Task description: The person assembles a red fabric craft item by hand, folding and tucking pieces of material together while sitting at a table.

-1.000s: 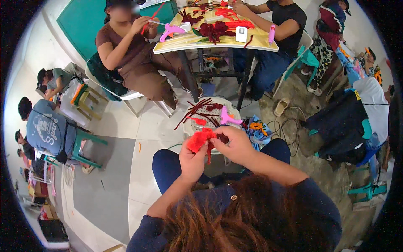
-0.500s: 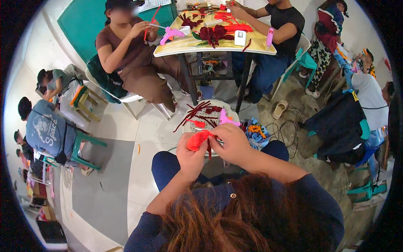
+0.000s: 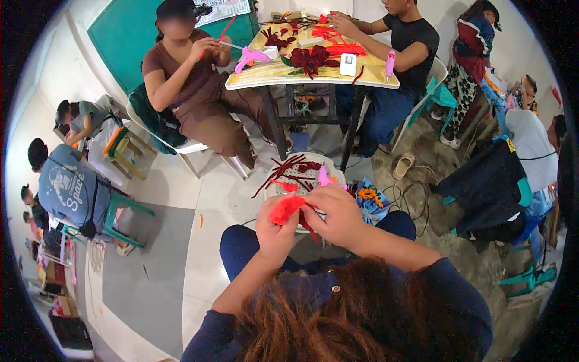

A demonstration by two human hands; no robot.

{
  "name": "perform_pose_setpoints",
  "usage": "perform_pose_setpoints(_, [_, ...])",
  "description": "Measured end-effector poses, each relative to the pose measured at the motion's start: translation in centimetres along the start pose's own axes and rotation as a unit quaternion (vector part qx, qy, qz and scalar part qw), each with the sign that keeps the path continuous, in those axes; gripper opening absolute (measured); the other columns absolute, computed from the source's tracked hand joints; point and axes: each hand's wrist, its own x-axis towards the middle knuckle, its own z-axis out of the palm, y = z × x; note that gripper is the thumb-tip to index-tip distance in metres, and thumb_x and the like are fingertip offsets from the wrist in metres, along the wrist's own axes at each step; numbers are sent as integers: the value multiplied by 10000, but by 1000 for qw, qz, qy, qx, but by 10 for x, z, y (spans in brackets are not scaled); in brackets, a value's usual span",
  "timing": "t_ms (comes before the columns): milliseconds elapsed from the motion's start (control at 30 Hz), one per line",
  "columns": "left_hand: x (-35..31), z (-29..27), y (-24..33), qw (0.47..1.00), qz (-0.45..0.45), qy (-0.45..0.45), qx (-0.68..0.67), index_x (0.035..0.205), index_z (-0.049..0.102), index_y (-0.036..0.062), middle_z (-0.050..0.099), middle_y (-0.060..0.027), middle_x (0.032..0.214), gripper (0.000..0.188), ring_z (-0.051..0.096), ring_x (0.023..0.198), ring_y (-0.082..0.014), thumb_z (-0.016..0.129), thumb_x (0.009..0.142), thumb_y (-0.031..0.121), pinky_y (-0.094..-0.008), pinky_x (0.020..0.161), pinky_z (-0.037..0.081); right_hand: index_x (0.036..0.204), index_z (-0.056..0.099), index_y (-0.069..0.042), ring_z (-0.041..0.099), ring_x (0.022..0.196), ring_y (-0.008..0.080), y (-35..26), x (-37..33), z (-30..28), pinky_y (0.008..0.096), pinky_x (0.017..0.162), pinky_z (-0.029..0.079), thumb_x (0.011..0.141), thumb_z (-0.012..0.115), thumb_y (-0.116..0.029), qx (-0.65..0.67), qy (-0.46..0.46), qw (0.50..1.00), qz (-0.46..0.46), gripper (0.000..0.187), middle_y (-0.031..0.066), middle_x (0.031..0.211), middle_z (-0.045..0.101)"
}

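Above my lap, my left hand (image 3: 275,234) is closed round a red fuzzy pipe-cleaner petal (image 3: 285,209). My right hand (image 3: 338,215) pinches the petal's right side, where a thin red strand (image 3: 310,231) hangs below the fingers. Just beyond my hands stands a white stool (image 3: 341,174). Dark red pipe cleaners (image 3: 288,168) lie spread on it, along with another small red piece (image 3: 290,187). A pink glue gun (image 3: 325,177) rests on its right side, partly hidden by my right hand.
A bouquet (image 3: 370,199) in blue wrap stands right of the stool, near cables (image 3: 416,202) and a beige shoe (image 3: 403,166) on the floor. Ahead, two people work at a yellow-topped table (image 3: 253,77) holding red flowers (image 3: 311,59) and glue guns. Others sit left and right.
My hands have shifted slightly down, and the red petal is turned more upright. The right hand now covers more of the glue gun. The strand below swings rightward.
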Motion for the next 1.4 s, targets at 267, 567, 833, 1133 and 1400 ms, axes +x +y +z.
perform_pose_setpoints(267, [-3,-3,4,998,-48,-13,-49,957,591,-23,592,-82,895,183,571,819,-163,571,776,-26,-268,754,446,829,629,-36,570,786,290,-5,-3,-3,372,694,461,694,680,-118,17,-1,1000,-24,166,112,816,592])
perform_pose_setpoints(567, [1,-3,20,991,-107,-14,-80,938,606,-13,616,-38,895,124,565,811,-96,600,816,10,-233,740,452,819,618,-35,570,772,288,-5,0,-5,375,675,460,693,679,-94,39,37,998,-22,152,115,815,590])
perform_pose_setpoints(833, [0,-3,22,995,-92,-13,-47,951,614,-20,618,-45,884,163,572,802,-103,636,795,24,-230,736,449,848,618,-34,568,681,246,1,3,-4,339,605,444,683,675,-31,34,46,991,-118,174,87,790,596])
perform_pose_setpoints(1133, [4,-6,25,997,69,-24,32,977,616,-9,602,-8,829,172,545,762,-95,588,808,2,-225,714,436,892,633,-47,565,741,242,2,-2,-7,337,663,442,691,674,-28,48,64,996,-24,206,80,801,588])
perform_pose_setpoints(1400, [3,-2,21,991,-99,56,-69,950,625,-3,583,-18,804,129,517,694,-82,596,835,47,-212,627,421,977,622,-58,547,873,288,-3,-9,-11,367,776,444,737,678,-130,62,-21,997,-27,258,118,944,570])
